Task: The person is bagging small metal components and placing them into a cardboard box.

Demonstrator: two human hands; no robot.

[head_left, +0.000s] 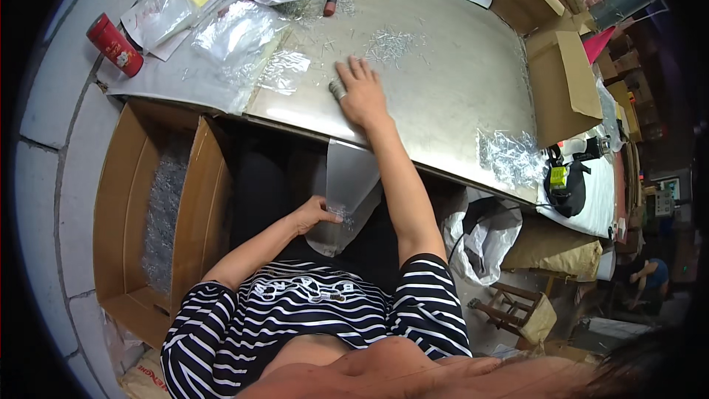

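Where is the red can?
In the head view, the red can lies at the far left end of the table, beside the clear plastic bags and well left of the right hand.

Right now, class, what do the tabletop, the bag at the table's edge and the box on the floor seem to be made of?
Tabletop: probably sheet metal, dull grey with soft glare.
Bag, held by the left hand: thin clear plastic, see-through and glossy.
Box: brown cardboard, matt, with folded flaps.
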